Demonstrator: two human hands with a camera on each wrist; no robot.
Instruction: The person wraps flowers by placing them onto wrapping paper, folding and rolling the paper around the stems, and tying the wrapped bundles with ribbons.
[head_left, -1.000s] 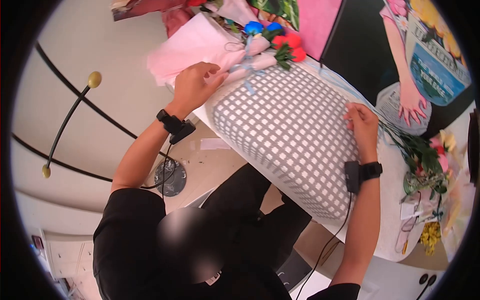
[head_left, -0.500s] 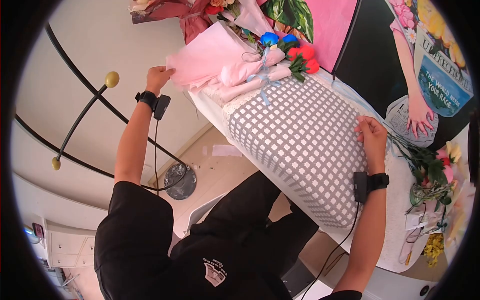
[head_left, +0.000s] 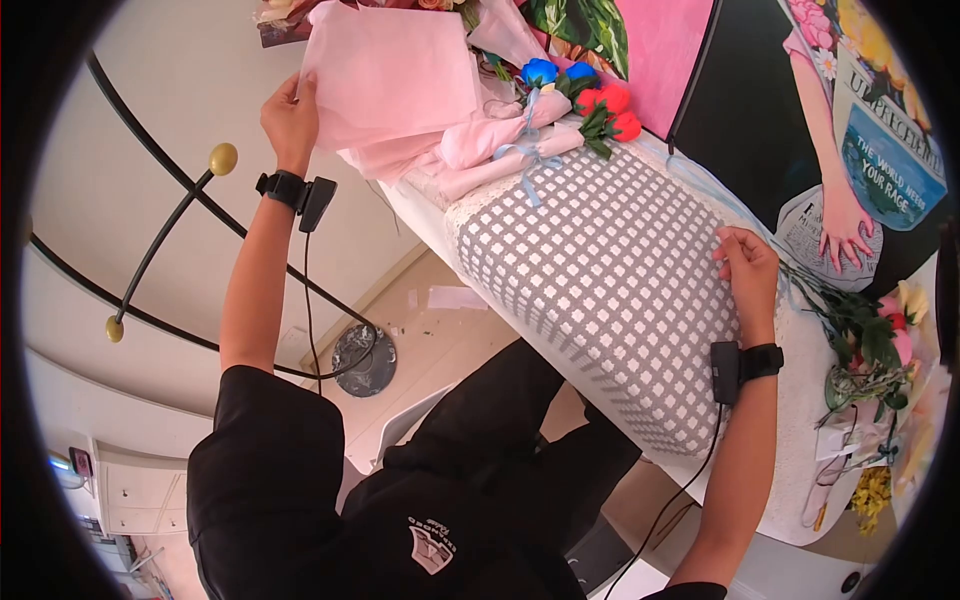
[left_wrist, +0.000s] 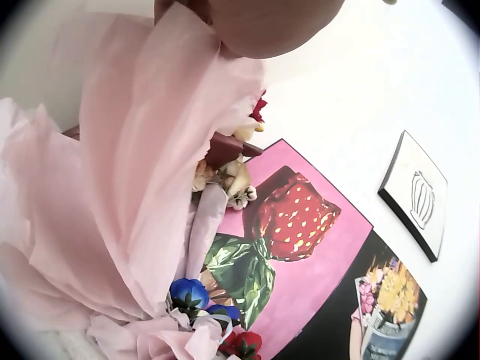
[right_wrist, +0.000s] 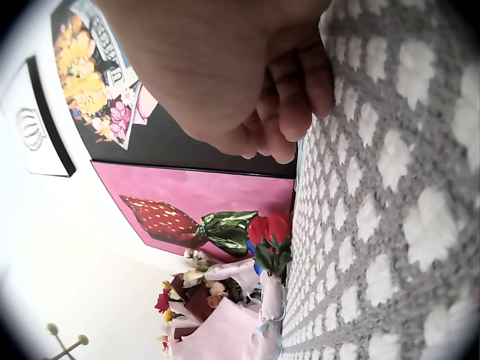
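Note:
At the left end of the table my left hand (head_left: 290, 125) pinches the edge of a sheet of pink wrapping paper (head_left: 395, 75) and holds it raised. Up close in the left wrist view, the paper (left_wrist: 135, 165) hangs in soft folds below the hand. Beside the sheet lie small bunches in pink wrap (head_left: 505, 150) tied with light blue ribbon (head_left: 530, 160), with blue roses (head_left: 539, 72) and red roses (head_left: 622, 125). My right hand (head_left: 752, 280) rests on the grey-and-white checked cloth (head_left: 600, 290), fingers loosely curled and holding nothing.
Behind the table stand a pink painting (head_left: 665, 50) and a black one with a painted hand. Loose flower stems (head_left: 870, 335) lie at the right end. A black curved stand with yellow knobs (head_left: 223, 159) is at the left. A larger dark-red bouquet (head_left: 285, 25) sits farther back.
My left hand moved from over the bunches out to the sheet's left edge, took hold of it and raised it. My right hand has stayed on the cloth.

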